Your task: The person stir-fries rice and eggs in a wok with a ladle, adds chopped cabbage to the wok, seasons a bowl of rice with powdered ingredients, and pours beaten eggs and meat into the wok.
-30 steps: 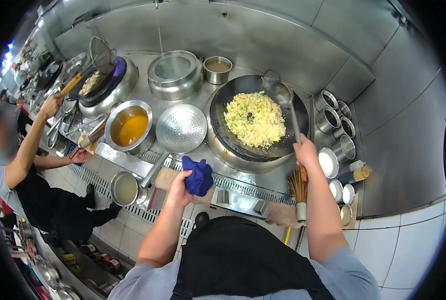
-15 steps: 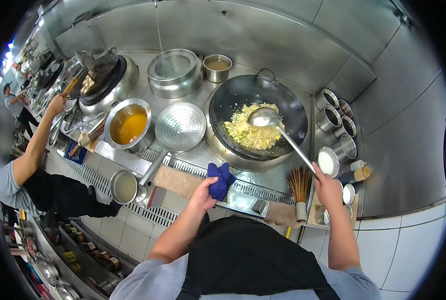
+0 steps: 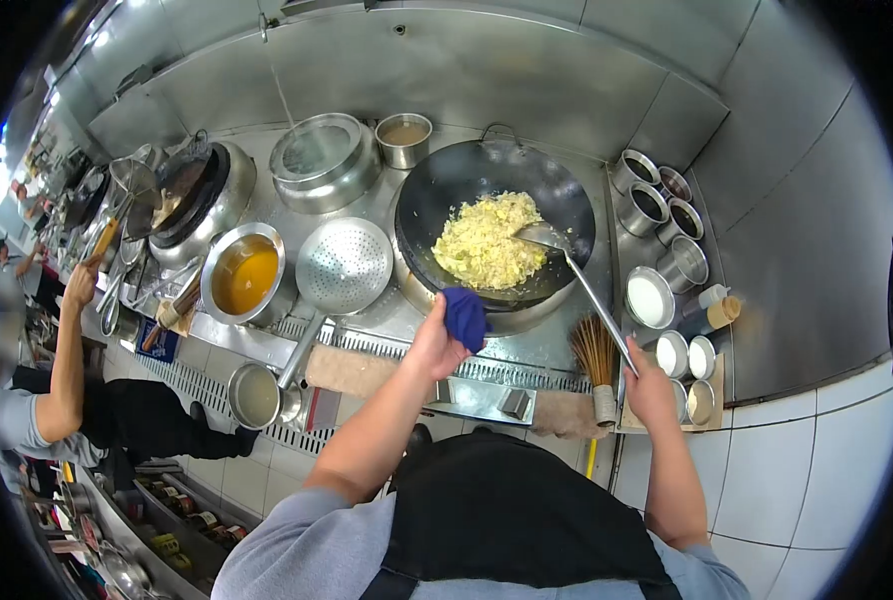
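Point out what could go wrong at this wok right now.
The rice lies heaped toward the near side of the wok, so a hard push with the ladle might spill some over the rim.

The left hand holds a blue cloth close by that rim; bare fingers could touch hot metal.

The right hand works near the bristle brush and might knock it.

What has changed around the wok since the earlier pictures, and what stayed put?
The left hand has carried the blue cloth right and forward, by the wok's near rim. The right hand drew back, bringing the ladle from the wok's far side to the food's right edge. Neither hand let go. The strainer and brush stayed put.
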### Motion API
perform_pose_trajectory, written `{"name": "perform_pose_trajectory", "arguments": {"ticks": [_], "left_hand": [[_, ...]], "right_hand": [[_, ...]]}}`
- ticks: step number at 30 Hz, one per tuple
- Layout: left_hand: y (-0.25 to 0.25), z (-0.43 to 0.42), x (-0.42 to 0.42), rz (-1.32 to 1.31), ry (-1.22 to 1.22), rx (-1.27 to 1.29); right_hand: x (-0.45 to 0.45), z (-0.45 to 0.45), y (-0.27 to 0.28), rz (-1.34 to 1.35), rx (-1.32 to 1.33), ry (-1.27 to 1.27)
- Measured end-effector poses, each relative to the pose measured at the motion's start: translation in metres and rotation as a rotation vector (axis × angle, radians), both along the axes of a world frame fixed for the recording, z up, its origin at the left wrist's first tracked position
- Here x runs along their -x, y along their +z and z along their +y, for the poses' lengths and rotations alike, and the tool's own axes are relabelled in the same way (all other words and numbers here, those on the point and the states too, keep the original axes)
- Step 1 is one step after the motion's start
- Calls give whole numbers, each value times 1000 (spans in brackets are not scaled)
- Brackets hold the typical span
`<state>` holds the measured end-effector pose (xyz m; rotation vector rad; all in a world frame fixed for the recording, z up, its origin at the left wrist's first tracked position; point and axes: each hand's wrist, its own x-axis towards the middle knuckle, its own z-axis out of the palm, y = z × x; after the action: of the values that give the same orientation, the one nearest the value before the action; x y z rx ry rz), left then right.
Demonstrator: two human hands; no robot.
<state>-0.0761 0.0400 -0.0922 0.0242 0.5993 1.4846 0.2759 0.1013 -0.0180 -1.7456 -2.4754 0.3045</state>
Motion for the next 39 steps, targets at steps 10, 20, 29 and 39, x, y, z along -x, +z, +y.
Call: {"name": "perform_pose_trajectory", "arguments": {"ticks": [10,20,29,39], "left_hand": [[-7,72,-15,243,-101,516],[-1,19,-24,157,71,330],[-22,-16,-17,162,-67,402],[-14,-3,4,166,-49,353]], "right_hand": [[20,-51,80,12,243,23],[64,-19,64,-188,157,112],[81,-64,92,-126,71,13],[103,-48,65,-64,169,21]]}}
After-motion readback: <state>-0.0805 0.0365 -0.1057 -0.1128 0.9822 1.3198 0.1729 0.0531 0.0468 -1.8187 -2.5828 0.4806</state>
